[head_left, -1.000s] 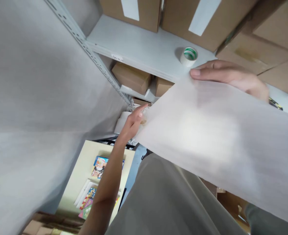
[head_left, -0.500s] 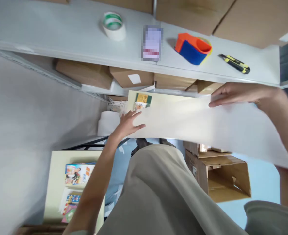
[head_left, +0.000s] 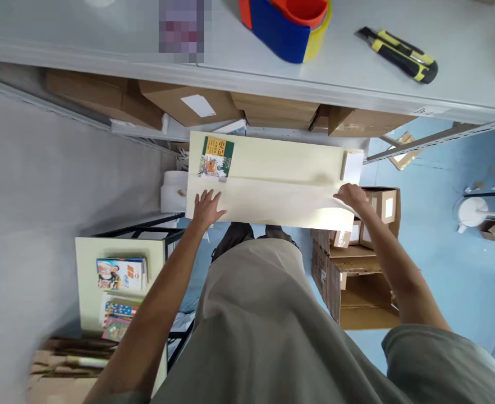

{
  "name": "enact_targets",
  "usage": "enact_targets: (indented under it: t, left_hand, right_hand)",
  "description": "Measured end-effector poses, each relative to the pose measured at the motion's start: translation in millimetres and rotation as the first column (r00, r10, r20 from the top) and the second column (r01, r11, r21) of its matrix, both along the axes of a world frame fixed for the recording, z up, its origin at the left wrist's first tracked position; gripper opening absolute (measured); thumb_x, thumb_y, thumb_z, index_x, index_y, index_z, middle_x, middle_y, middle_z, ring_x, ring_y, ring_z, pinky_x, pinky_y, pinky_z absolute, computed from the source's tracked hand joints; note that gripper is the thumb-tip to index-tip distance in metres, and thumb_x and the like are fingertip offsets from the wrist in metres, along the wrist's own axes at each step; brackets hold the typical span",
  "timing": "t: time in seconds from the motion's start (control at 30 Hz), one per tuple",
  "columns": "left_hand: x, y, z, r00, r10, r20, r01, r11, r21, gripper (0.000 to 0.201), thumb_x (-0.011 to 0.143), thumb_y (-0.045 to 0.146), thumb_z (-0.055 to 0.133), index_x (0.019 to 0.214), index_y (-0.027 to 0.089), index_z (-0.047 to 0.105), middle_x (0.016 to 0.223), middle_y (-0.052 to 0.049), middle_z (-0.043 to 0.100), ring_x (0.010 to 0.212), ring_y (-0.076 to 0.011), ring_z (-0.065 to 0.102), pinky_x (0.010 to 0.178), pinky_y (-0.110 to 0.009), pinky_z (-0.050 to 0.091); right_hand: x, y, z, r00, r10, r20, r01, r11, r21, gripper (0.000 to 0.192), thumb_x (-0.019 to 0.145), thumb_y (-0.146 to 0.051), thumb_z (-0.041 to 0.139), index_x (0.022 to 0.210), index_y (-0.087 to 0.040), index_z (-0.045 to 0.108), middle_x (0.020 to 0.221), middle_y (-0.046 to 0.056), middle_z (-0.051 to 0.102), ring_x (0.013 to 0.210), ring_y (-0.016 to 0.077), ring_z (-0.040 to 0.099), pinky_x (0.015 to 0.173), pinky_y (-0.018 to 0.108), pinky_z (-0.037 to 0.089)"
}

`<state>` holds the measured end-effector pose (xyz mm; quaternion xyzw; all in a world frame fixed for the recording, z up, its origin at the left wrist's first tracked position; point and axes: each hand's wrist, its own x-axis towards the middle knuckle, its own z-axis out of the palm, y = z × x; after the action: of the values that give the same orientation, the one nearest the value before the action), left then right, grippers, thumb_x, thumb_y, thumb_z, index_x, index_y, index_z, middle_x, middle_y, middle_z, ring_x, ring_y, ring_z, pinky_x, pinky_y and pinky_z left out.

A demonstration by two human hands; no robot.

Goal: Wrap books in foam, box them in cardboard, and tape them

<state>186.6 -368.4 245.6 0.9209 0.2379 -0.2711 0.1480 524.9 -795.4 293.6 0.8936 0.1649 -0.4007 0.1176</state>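
Probably light, limp and easily creased, the white sheet (head_left: 273, 200) is best held by its ends; smooth and faintly translucent, it covers the six o'clock side of the cream table (head_left: 281, 154). At nine o'clock the left hand (head_left: 206, 209) spreads loosely over it, at three the right hand (head_left: 352, 196) seemingly pinches its edge, and a book (head_left: 216, 156) lies at eleven.

White sheet (head_left: 268, 199); pale cream table (head_left: 285, 157); green-and-yellow booklet (head_left: 216, 157).

Black-and-yellow cutter (head_left: 400, 55) on the grey shelf (head_left: 344, 70), cardboard boxes (head_left: 279, 109) beneath, books (head_left: 122, 274) on the small side table (head_left: 87, 297).
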Motion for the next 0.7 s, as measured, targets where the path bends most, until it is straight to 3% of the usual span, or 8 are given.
enact_targets:
  t: [0.1, 0.2, 0.33, 0.5, 0.7]
  left_hand:
    - [0, -12, -11.2, 1.000, -0.004, 0.000, 0.004, 1.000, -0.026, 0.082, 0.098, 0.048, 0.075, 0.171, 0.016, 0.054, 0.184, -0.026, 0.042, 0.174, -0.0459, 0.034, 0.142, -0.067, 0.020]
    - [0, -26, -22.8, 1.000, 0.005, 0.026, -0.003, 0.997, -0.071, 0.083, 0.097, 0.049, 0.076, 0.170, 0.016, 0.054, 0.184, -0.026, 0.041, 0.173, -0.0457, 0.036, 0.141, -0.066, 0.024]
    - [-4, -45, -38.1, 0.997, 0.008, 0.077, 0.005, 0.986, -0.167, 0.076, 0.099, 0.042, 0.076, 0.166, 0.013, 0.057, 0.186, -0.029, 0.036, 0.172, -0.0467, 0.038, 0.137, -0.063, 0.036]
    - [-13, -51, -53.4, 0.982, 0.088, 0.165, -0.038, 0.958, -0.283, 0.067, 0.098, 0.028, 0.076, 0.160, 0.009, 0.060, 0.188, -0.030, 0.031, 0.175, -0.0464, 0.034, 0.139, -0.060, 0.038]
    - [-38, -10, -55.3, 0.937, 0.256, 0.239, -0.100, 0.849, -0.518, 0.052, 0.108, 0.022, 0.056, 0.158, 0.009, 0.062, 0.179, -0.022, 0.051, 0.169, -0.0318, 0.047, 0.142, -0.048, 0.038]
  right_hand:
    - [-19, -2, -21.4, 0.994, 0.018, 0.104, -0.019, 1.000, 0.013, 0.038, 0.111, -0.025, 0.062, 0.138, -0.002, 0.078, 0.137, 0.034, 0.077, 0.124, 0.0398, 0.075, 0.105, 0.048, 0.060]
    - [-41, -1, -28.6, 0.975, 0.058, 0.213, -0.067, 0.997, 0.036, 0.057, 0.109, -0.024, 0.060, 0.160, 0.001, 0.060, 0.159, 0.039, 0.062, 0.147, 0.0479, 0.061, 0.125, 0.061, 0.050]
    - [-82, 25, -28.0, 0.975, 0.074, 0.211, -0.097, 0.990, 0.104, 0.073, 0.110, -0.026, 0.060, 0.174, 0.003, 0.039, 0.176, 0.040, 0.042, 0.160, 0.0492, 0.047, 0.132, 0.059, 0.043]
    - [-148, 114, -30.5, 0.990, 0.143, 0.015, -0.142, 0.957, 0.254, 0.054, 0.114, -0.027, 0.053, 0.164, -0.007, 0.058, 0.169, 0.031, 0.056, 0.155, 0.0422, 0.053, 0.131, 0.053, 0.049]
    - [-223, 259, -43.2, 0.951, 0.279, -0.132, -0.195, 0.875, 0.443, 0.048, 0.117, -0.029, 0.050, 0.160, -0.011, 0.062, 0.162, 0.024, 0.065, 0.152, 0.0349, 0.058, 0.125, 0.044, 0.052]
